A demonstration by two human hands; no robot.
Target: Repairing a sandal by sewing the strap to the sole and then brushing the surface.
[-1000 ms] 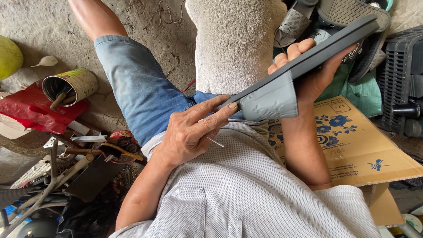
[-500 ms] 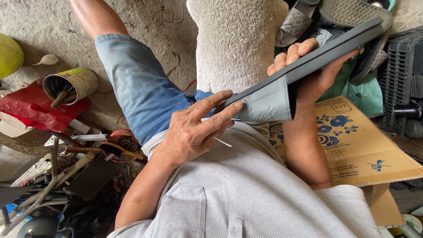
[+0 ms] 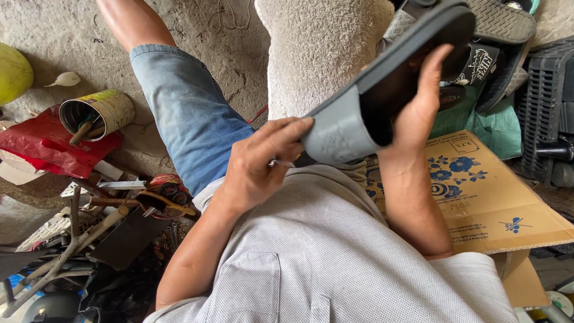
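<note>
A grey slide sandal is gripped by the right hand; at its strap, a thin needle is pinched by the left hand. Stitching appears underway; careful needle placement is judged necessary.

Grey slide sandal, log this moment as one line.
left hand: pinching thin needle at strap | right hand: holding grey slide sandal tilted | below: cardboard box

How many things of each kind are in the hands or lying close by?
Grey slide sandal: 1, held in the right hand
Thin metal needle: 1, pinched in the left hand
Cardboard box: 1
Tin can: 1
Total: 4
</note>
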